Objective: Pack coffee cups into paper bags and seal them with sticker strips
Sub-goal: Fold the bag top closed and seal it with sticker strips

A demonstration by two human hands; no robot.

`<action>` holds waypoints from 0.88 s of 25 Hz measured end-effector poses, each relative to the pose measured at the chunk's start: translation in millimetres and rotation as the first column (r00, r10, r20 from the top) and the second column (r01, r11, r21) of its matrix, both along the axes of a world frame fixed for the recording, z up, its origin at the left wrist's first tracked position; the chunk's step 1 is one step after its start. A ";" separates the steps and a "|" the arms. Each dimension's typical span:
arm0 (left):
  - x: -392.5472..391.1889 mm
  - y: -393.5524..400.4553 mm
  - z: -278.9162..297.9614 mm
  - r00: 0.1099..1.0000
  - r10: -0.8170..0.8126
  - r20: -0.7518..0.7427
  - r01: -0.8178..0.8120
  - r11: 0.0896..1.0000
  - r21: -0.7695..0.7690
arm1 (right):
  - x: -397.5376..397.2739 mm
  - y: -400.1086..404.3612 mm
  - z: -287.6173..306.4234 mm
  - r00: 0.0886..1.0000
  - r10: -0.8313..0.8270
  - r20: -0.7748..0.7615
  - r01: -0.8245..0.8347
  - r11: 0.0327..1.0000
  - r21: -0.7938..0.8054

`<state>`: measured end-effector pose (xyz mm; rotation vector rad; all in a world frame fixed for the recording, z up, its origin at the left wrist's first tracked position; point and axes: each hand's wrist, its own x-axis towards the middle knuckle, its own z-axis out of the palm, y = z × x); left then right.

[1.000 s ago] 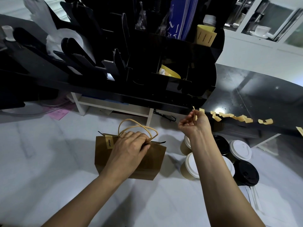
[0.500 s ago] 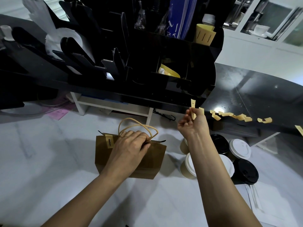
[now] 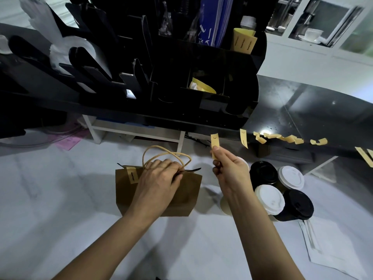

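Sticker strip now pulled free of the shelf edge and heading for the bag.

The right hand (image 3: 230, 170), which 1 second ago reached up at the black shelf edge (image 3: 201, 126), now pinches 1 small yellow paper sticker strip (image 3: 214, 143) just right of the brown paper bag with twine handles (image 3: 181, 195). The left hand (image 3: 161, 176) keeps its grip clenched on the bag's folded top on the white tabletop (image 3: 60, 199). 1 strip already sits at the top's left; this likely seals the right.

matt paper bag (image 3: 187, 197), glossy black counter (image 3: 314, 110)
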<state>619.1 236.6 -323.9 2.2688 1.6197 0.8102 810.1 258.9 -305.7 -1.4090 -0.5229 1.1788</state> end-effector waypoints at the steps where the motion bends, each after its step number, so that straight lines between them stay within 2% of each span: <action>1: 0.4 -0.2 -0.4 1.000 -0.001 0.006 0.001 1.000 0.002 | -0.8 -6.0 -1.6 0.999 0.006 0.054 -0.006 1.000 0.000; 10: 6.4 1.2 -5.3 0.997 0.060 0.053 -0.060 0.998 -0.008 | -11.3 -42.2 1.8 0.960 0.093 0.263 -0.116 0.991 0.072; 14: 8.1 0.6 -5.7 0.996 0.073 0.044 -0.073 0.997 0.000 | -24.0 -51.1 -2.3 0.969 0.103 0.223 -0.124 0.989 0.082; 19: 8.7 0.0 -8.4 0.996 0.079 0.051 -0.079 0.997 -0.013 | -43.1 -63.7 -19.8 0.992 0.033 0.118 -0.042 0.996 0.076; 22: 8.6 0.1 -10.3 0.995 0.089 0.052 -0.088 0.996 -0.024 | -48.4 -63.8 -25.1 0.993 0.002 0.118 -0.010 0.998 0.062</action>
